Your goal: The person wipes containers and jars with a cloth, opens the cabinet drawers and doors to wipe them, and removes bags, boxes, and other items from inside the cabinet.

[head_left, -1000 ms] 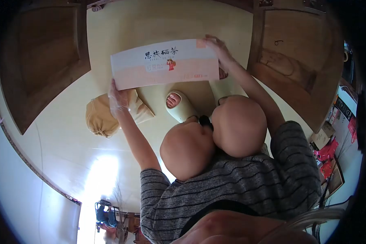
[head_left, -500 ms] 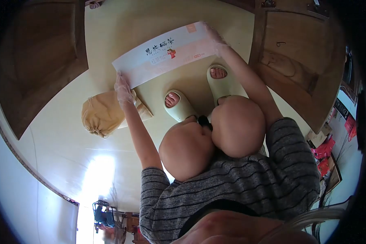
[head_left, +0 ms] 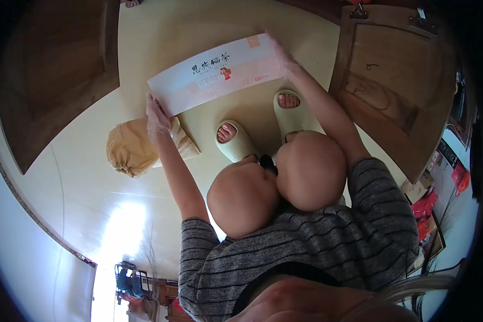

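A long white-and-pink tea box (head_left: 214, 70) with dark lettering and a small red figure lies on the floor in front of my feet. My left hand (head_left: 158, 119), in a thin clear glove, is at the box's left end with fingers stretched out along it. At the right end, my gloved right hand (head_left: 284, 58) has its fingers extended along the edge; part of them is blurred. Just below my left hand, a tan drawstring bag (head_left: 131, 149) lies on the floor, its gathered neck toward me.
Two pale green slippers (head_left: 236, 145) on my feet stand just behind the box. Wooden panels flank the floor, a left panel (head_left: 59, 70) and a right panel (head_left: 389, 80) with metal clips. Red items (head_left: 425, 205) and boxes stand at the right edge. A person (head_left: 130, 284) is visible far behind.
My left hand has shifted slightly left, its fingers straightening away from the box's corner. The box has hardly moved relative to the floor. The view has tilted a little.
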The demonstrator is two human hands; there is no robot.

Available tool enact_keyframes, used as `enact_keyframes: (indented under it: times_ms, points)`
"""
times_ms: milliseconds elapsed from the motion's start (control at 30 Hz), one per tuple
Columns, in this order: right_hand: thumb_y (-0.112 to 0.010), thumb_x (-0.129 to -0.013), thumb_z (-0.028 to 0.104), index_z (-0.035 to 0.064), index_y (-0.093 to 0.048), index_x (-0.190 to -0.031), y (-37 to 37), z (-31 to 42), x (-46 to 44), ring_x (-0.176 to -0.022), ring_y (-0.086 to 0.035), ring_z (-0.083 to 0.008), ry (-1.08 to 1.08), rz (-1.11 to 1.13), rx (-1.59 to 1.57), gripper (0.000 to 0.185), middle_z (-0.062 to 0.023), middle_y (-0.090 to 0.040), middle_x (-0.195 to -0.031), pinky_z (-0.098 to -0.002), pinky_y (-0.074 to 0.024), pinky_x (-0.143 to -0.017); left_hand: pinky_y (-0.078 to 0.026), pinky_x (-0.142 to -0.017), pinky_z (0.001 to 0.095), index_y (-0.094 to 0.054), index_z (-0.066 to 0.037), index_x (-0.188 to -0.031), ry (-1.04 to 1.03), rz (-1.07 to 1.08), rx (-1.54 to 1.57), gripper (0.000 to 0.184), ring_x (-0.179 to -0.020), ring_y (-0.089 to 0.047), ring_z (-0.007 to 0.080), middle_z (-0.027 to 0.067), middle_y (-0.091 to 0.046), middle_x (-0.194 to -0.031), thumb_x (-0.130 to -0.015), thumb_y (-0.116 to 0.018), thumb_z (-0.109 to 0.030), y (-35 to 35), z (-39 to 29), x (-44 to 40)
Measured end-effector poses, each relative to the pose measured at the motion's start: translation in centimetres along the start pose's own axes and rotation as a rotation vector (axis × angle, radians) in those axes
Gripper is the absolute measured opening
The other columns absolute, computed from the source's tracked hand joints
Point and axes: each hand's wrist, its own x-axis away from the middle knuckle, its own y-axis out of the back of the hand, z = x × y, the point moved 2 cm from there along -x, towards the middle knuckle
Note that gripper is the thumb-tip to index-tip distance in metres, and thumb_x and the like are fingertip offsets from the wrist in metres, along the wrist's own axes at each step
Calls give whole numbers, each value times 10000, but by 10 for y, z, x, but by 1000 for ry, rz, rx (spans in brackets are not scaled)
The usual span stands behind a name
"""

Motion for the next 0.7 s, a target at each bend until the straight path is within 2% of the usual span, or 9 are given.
enact_keyframes:
  times_ms: [133,233,267,333,433,500,567,633,700]
  points:
    - [-516,-831,535,93,-274,-1382,-4,9,11,-1162,-450,-259,311,-32,486,747,-160,-459,-1269,-367,-366,-973,-393,-948,303,-429,0,-1275,-35,3,-14,585,-1108,-495,195,71,-508,-1235,-917,-409,-462,-1,-3,18]
    - [-535,-832,505,67,-319,-1348,-18,9,10,-1172,-444,-288,344,-58,516,711,-178,-468,-1260,-354,-356,-981,-401,-938,304,-426,29,-1268,33,0,11,591,-1100,-500,200,87,-504,-1245,-907,-447,-438,13,11,18]
    - [-557,-823,475,70,-323,-1345,-16,11,-1,-1174,-443,-300,377,-88,704,700,-187,-469,-1257,-359,-360,-978,-403,-936,307,-425,41,-1265,61,8,29,595,-1097,-502,203,97,-503,-1248,-904,-457,-430,19,17,11]
    - [-599,-807,415,76,-331,-1338,-21,22,-14,-1178,-441,-323,443,-168,1071,685,-206,-471,-1251,-369,-368,-973,-374,-969,323,-373,71,-1286,-100,-36,-316,672,-1141,-471,254,158,-466,-1279,-878,-484,-451,8,17,16]
    - [-632,-778,322,116,-424,-1277,-83,55,36,-1081,-510,-339,1170,-368,1420,578,-191,-532,-1169,-393,-416,-907,-310,-1012,371,-280,93,-1317,-394,-354,-933,809,-1208,-385,325,231,-380,-1323,-835,-491,-521,-29,17,32]
    - [-648,-775,181,77,-520,-1146,-141,109,87,-980,-561,-320,1227,-28,1219,405,-149,-595,-1050,-403,-435,-838,-262,-1038,412,-213,100,-1338,-481,-658,-1234,906,-1253,-314,370,273,-312,-1352,-803,-484,-579,-57,18,46]
    - [-604,-790,224,107,-567,-1047,-184,157,82,-852,-585,-317,1570,-85,1196,285,-115,-615,-966,-414,-471,-750,-213,-1065,452,-147,106,-1359,-517,-803,-1400,1004,-1297,-243,415,316,-245,-1381,-772,-477,-638,-62,27,41]
    - [-601,-810,156,51,-585,-988,-227,201,92,-813,-599,-264,1738,-199,1160,207,-118,-622,-919,-347,-466,-717,-227,-1050,486,-180,105,-1352,-622,-840,-1426,991,-1290,-254,407,297,-262,-1376,-770,-460,-646,-58,36,31]
    - [-607,-695,130,45,-388,-1298,-258,244,71,-1019,-523,-323,1912,-408,1213,647,-202,-549,-1074,-452,-406,-879,-255,-1043,465,-207,101,-1345,-761,-782,-1315,963,-1274,-286,401,285,-289,-1365,-771,-474,-625,-60,33,39]
